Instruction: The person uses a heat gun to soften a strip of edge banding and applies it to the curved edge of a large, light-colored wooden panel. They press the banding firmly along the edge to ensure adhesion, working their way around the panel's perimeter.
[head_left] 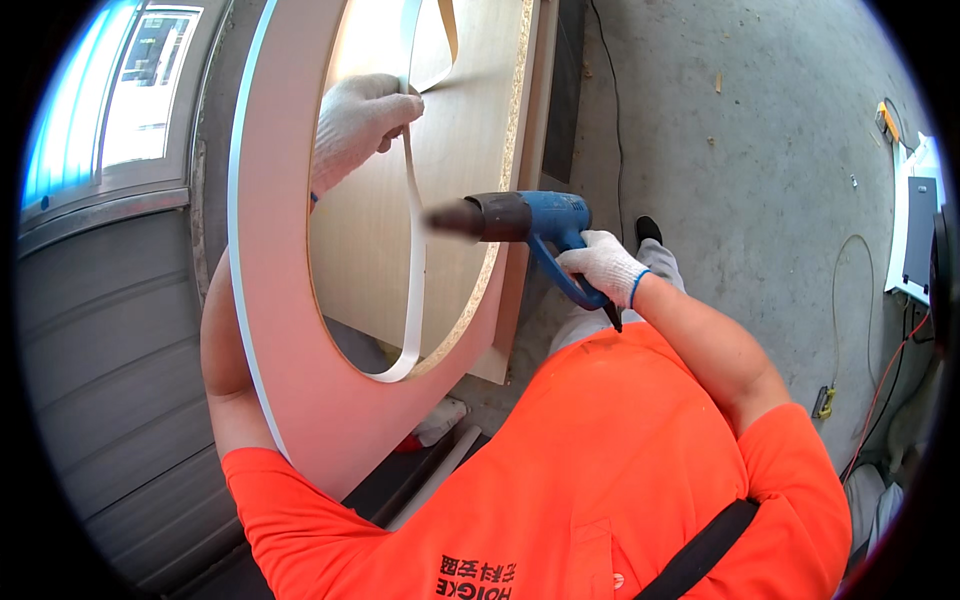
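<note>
My right hand [603, 266], in a white knit glove, is wrapped round the handle of a blue heat gun [556, 214]. Its dark nozzle points left at a strip of white edge banding [415, 260]. My left hand [362, 125], gloved too, reaches from behind a white panel [285, 330] through its large oval cutout and pinches the banding. Below that hand the strip runs down and curves along the cutout's lower edge. Above it the loose end curls upward. Bare chipboard [505, 165] shows along the cutout's right edge.
A wood-toned board [455, 150] shows behind the cutout. Grey ribbed wall panels [110, 350] and a window [110, 95] stand at the left. A black cable [617, 110] lies on the concrete floor [740, 150]. White-and-grey equipment [915, 220] stands at the far right with several cords.
</note>
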Demonstrator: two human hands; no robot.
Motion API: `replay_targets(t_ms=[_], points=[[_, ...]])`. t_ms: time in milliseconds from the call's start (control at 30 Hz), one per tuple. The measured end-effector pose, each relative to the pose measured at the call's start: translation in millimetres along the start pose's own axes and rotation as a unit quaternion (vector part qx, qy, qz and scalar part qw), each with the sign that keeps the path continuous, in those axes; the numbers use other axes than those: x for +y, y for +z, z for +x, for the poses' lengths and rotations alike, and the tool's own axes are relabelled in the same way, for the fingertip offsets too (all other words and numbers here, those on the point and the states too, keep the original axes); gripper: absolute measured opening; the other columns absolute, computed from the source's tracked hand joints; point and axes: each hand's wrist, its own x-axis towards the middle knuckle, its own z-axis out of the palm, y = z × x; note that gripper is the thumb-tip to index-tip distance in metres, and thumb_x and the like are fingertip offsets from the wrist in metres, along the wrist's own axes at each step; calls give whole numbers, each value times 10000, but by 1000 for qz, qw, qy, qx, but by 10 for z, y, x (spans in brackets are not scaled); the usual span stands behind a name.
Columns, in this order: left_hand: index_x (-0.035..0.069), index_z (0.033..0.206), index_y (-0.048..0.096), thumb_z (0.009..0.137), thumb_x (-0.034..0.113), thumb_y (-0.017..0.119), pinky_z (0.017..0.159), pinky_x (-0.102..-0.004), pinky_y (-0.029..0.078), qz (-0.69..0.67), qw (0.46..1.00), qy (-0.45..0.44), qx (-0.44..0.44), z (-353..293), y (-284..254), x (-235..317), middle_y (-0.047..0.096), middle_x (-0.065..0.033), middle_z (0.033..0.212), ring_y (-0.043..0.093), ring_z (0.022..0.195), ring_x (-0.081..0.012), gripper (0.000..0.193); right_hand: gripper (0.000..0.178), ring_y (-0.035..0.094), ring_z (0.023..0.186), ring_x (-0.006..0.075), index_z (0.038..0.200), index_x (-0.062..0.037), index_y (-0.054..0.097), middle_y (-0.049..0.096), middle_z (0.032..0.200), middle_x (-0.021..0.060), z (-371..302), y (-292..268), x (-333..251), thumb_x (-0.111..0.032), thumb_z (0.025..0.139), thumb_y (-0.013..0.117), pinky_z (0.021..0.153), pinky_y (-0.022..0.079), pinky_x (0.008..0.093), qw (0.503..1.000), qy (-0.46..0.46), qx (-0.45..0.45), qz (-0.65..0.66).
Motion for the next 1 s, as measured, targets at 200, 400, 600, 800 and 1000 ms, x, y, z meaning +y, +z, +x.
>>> replay_targets(t_ms=[200,400,600,800,1000], points=[[1,1130,777,998,320,702,656,-266,488,-10,1000,8,17,-2,20,-29,609,-6,790,557,714,-100,353,322,677,682,183,915,35,749,731,811,105,-90,7,41,-219,749,858,630,531,340,985,4,-105,-136],[15,1107,779,1000,318,702,653,-267,490,-35,999,10,14,24,-3,-32,612,-1,783,562,712,-99,330,351,680,657,193,931,50,736,717,790,113,-84,158,180,-209,732,864,595,529,343,972,63,-161,-159],[21,1099,779,999,322,705,651,-264,487,-47,998,30,30,22,10,-101,609,1,778,561,706,-97,326,296,655,633,173,919,48,734,707,785,101,-111,237,242,-159,745,854,594,516,334,964,86,-190,-165],[19,1091,779,997,314,708,646,-264,484,-54,997,30,37,19,2,-67,604,1,771,555,692,-96,318,330,683,731,189,939,56,756,725,837,110,-27,292,399,-207,759,842,677,529,349,956,107,-210,-175],[8,1075,775,992,309,710,639,-265,475,-51,998,28,29,18,3,-75,595,1,767,543,686,-96,318,369,695,775,204,975,58,774,733,871,121,-86,323,390,-233,757,839,704,532,360,946,106,-231,-202]])
